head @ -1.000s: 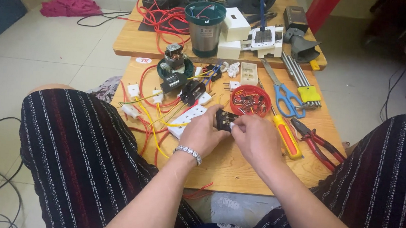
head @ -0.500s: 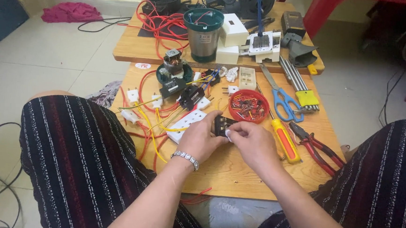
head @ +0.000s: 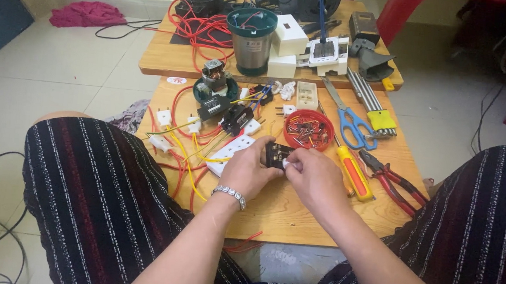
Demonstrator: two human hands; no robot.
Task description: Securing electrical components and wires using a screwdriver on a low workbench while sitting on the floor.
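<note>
- Left hand (head: 250,170), with a beaded bracelet (head: 230,194) at the wrist, grips a small black switch block (head: 277,154) from its left side; the fingers curl around it and hide its lower half.
- Right hand (head: 315,176) pinches at the same block from the right, thumb and fingertips pressed to a small white part on it; what that white part is cannot be made out.
- Only the top face and a few metal tabs of the block show, held just above the low wooden table (head: 272,213), near its middle.
- Just beside the left hand lies a white socket strip (head: 232,152), partly covered by yellow wires (head: 197,147) and by the hand itself.
- Behind the hands sits a red round dish (head: 308,129) of small parts, too tiny to tell apart.
- Right of the right hand lie a yellow-and-red screwdriver (head: 354,173), its tip hidden by the dish, and red-handled pliers (head: 392,181).
- Blue-handled scissors (head: 351,120) lie further back.
- A small motor (head: 215,78) stands on a green base among red wires (head: 179,105).
- Striped trousers (head: 91,196) frame both sides; the right knee is cut off by the picture edge.
</note>
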